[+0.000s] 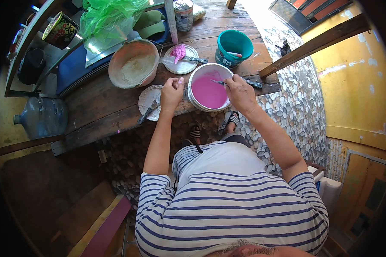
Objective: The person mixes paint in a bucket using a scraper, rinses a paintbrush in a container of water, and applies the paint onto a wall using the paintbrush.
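A white bucket (192, 97) of pink paint (208, 92) stands near the front edge of the wooden table. My right hand (241, 93) is at its right rim, closed on a thin tool (218, 82) that reaches over the paint. Left of the bucket, my left hand (173, 92) is raised with its fingers curled together; what they hold, if anything, is too small to make out. A white lid (146, 97) with a putty knife (147, 113) on it lies beyond my left wrist. Behind the bucket, another lid (182, 67) bears a pink crumpled piece (178, 52) and a scraper (195, 60).
A large basin (133, 64) with pale residue stands left on the table (94, 100). A teal bucket (234, 48) and a metal can (183, 16) are farther back. A wooden post (313, 47) rises at right. A water bottle (45, 116) lies at far left.
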`<state>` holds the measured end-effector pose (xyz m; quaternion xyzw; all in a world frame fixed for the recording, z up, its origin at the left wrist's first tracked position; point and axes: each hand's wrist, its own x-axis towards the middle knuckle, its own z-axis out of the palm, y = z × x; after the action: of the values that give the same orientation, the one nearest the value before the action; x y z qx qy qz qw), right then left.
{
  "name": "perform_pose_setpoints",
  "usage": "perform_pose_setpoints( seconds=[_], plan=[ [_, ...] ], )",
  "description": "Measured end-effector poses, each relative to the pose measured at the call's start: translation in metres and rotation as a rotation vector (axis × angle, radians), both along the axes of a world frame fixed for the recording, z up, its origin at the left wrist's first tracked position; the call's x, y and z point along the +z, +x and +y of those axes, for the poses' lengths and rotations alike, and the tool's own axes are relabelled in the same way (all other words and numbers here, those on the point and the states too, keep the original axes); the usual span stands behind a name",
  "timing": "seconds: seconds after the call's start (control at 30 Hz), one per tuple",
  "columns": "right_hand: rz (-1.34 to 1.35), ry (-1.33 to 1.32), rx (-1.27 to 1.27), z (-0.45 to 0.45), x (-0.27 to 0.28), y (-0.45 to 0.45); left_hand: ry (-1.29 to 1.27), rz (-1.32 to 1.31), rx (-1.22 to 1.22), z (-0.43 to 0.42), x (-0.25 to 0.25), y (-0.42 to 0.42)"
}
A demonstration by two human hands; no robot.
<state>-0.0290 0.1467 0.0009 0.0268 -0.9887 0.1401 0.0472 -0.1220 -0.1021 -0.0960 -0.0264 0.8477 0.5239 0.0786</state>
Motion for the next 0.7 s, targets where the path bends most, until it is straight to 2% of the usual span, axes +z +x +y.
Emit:
perform_pose_setpoints(
  seconds=[0.2, 0.27, 0.37, 0.7],
  plan=[
    [0.004, -0.069, -0.037, 0.009, 0.006, -0.003, -0.194, 0.131, -0.052, 0.003, -0.009, -0.041],
    [0.014, -0.081, -0.044, 0.010, 0.003, -0.008, -0.334, 0.180, -0.103, 0.006, -0.019, -0.054],
    [0.019, -0.062, 0.017, 0.011, -0.003, -0.020, -0.438, 0.131, -0.124, 0.014, -0.031, -0.073],
    [-0.055, -0.066, 0.170, 0.007, -0.028, -0.057, -0.646, 0.104, -0.194, 0.040, -0.013, -0.107]
  ],
)
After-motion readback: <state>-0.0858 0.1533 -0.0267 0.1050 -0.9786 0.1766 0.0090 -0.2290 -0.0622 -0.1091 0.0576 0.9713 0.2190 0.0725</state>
